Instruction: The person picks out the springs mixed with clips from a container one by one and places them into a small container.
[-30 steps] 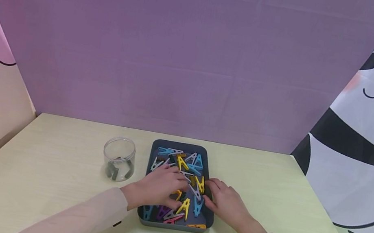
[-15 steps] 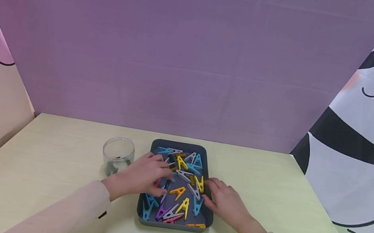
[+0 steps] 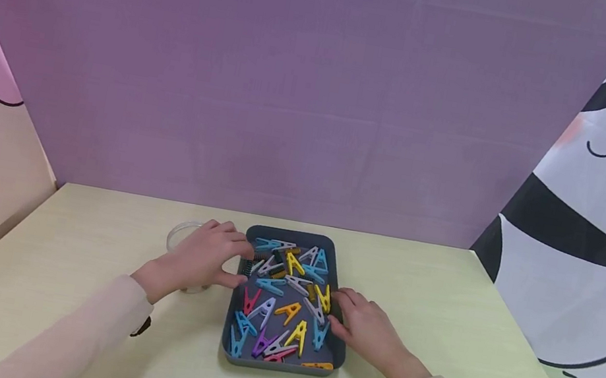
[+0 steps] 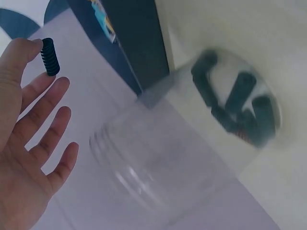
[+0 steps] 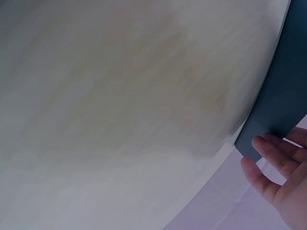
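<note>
My left hand (image 3: 201, 260) hovers over the left side of the tray and covers much of the jar in the head view. A dark coil spring (image 4: 50, 57) is pinched between its thumb and index finger, while the other fingers are spread. Below that hand in the left wrist view stands a clear jar (image 4: 158, 158), with several dark springs (image 4: 241, 91) at its bottom. The right hand (image 3: 371, 334) rests against the right rim of the dark grey tray (image 3: 282, 368), fingers loosely extended; its fingertips (image 5: 259, 139) touch the outer wall in the right wrist view.
Coloured plastic clothespins lie scattered in the tray, among them a yellow clothespin (image 3: 297, 336), a purple clothespin (image 3: 263, 343) and a blue clothespin (image 3: 271, 286). Some dark springs (image 3: 248, 267) lie by its left wall. The pale table (image 3: 86, 260) ends at a purple backdrop (image 3: 291, 113).
My left hand has moved left from the middle of the tray to beside and over the jar, uncovering the clothespins. The right hand has stayed at the tray's right rim.
</note>
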A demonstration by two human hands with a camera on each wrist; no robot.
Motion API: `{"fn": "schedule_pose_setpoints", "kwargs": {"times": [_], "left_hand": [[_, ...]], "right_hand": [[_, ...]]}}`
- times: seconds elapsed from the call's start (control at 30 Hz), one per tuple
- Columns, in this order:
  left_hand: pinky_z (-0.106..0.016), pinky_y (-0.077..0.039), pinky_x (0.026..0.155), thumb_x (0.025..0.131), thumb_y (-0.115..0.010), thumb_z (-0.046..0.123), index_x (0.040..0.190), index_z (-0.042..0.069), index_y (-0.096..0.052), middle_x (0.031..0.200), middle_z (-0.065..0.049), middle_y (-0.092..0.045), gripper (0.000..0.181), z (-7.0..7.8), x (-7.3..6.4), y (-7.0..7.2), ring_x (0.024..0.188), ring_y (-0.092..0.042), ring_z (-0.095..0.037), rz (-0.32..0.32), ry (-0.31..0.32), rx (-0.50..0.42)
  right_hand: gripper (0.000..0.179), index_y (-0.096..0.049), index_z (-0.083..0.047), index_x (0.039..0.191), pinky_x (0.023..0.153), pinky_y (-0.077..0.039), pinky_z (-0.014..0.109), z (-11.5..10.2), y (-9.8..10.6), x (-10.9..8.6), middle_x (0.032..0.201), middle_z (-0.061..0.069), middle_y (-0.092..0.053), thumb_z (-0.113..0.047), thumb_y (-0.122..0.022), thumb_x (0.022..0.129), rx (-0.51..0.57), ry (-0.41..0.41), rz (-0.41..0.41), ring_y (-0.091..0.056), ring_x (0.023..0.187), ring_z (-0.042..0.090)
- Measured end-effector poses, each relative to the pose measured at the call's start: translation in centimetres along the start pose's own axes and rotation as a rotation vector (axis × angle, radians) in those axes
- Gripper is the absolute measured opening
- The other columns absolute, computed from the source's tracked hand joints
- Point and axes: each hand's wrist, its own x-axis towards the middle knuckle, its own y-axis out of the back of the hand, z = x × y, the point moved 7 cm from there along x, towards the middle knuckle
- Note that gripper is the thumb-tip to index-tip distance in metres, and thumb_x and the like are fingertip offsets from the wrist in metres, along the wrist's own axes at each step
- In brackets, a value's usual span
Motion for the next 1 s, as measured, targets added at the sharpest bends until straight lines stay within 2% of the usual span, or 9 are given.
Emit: {"fn": "schedule_pose_setpoints", "kwargs": {"times": [0.23,0.37,0.53,0.7,1.0], "left_hand": [[-0.041,-0.043,0.086,0.076,-0.070,0.039,0.099,0.019,-0.068,0.099,0.005,-0.067,0.031,-2.3,-0.7,1.8,0.095,-0.054,-0.017,0.058,0.072,0.003],[-0.043,-0.041,0.088,0.074,-0.071,0.039,0.098,0.018,-0.068,0.098,0.005,-0.067,0.032,-3.8,-1.2,2.3,0.097,-0.053,-0.019,0.083,0.109,-0.001],[-0.047,-0.039,0.093,0.074,-0.072,0.038,0.099,0.017,-0.067,0.097,0.004,-0.066,0.033,-5.4,-2.0,2.3,0.102,-0.052,-0.021,0.078,0.171,-0.008],[-0.046,-0.039,0.091,0.073,-0.073,0.038,0.097,0.016,-0.067,0.095,0.004,-0.065,0.033,-6.7,-2.6,1.9,0.099,-0.052,-0.021,0.072,0.211,-0.007],[-0.043,-0.040,0.081,0.072,-0.073,0.035,0.095,0.016,-0.068,0.093,0.005,-0.066,0.030,-7.9,-3.3,1.2,0.091,-0.052,-0.020,0.054,0.226,0.045]], "right_hand": [[0.040,-0.058,-0.006,0.112,0.077,-0.052,0.037,0.0,0.0,0.0,0.113,0.009,-0.060,-0.033,-0.062,0.084,-0.003,-0.002,0.005,-0.060,0.100,0.021],[0.040,-0.058,-0.006,0.112,0.077,-0.052,0.037,-0.1,0.1,0.0,0.112,0.009,-0.060,-0.033,-0.062,0.084,-0.001,-0.001,0.005,-0.059,0.099,0.021],[0.040,-0.058,-0.006,0.112,0.078,-0.052,0.037,0.0,0.1,-0.1,0.112,0.009,-0.060,-0.033,-0.062,0.083,0.000,-0.003,0.004,-0.059,0.098,0.021],[0.040,-0.058,-0.006,0.112,0.077,-0.052,0.036,-0.1,0.1,-0.1,0.112,0.009,-0.060,-0.033,-0.062,0.083,-0.002,0.002,0.010,-0.060,0.097,0.020],[0.039,-0.058,-0.006,0.112,0.076,-0.052,0.036,-0.1,0.1,-0.1,0.112,0.008,-0.060,-0.033,-0.062,0.083,-0.005,0.010,0.024,-0.060,0.097,0.020]]}}
